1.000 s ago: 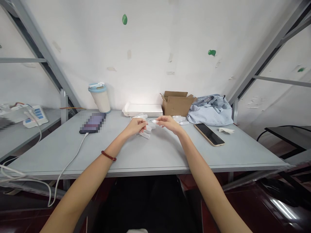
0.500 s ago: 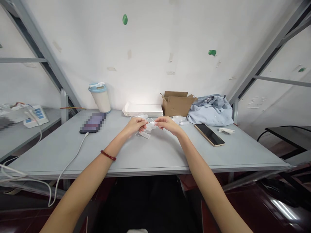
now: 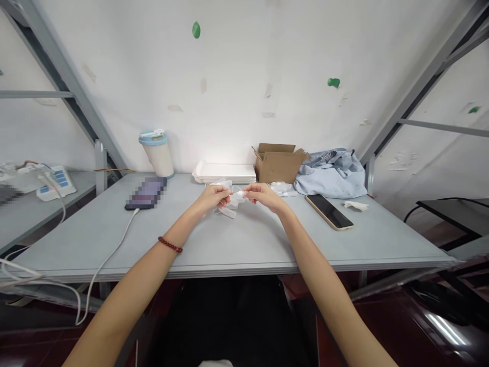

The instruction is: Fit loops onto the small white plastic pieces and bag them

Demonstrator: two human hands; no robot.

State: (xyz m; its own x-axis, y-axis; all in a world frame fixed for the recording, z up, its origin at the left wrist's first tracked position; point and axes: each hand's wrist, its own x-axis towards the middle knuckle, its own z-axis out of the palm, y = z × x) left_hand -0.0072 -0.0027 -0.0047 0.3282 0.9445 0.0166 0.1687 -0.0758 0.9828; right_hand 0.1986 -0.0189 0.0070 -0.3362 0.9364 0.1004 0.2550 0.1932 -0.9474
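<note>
Over the middle of the desk [image 3: 244,250], my left hand [image 3: 214,197] is closed in a pinch, with a red bead bracelet on its wrist. Close to its right, my right hand [image 3: 264,197] pinches the end of a small white piece with a thin white cord [image 3: 237,187]. The cord arches between the two hands, and its left end seems to be in my left fingers. Several small translucent white pieces with cord loops [image 3: 228,213] lie under and around the hands. More white pieces [image 3: 281,188] lie behind my right hand. My fingertips partly hide what they grip.
Along the wall stand a cup with a blue lid [image 3: 156,153], a stack of white sheets [image 3: 225,173], an open cardboard box [image 3: 280,163] and a light blue cloth [image 3: 331,173]. A phone [image 3: 329,212] and crumpled tissue [image 3: 356,206] lie right; a cabled phone [image 3: 145,193] lies left.
</note>
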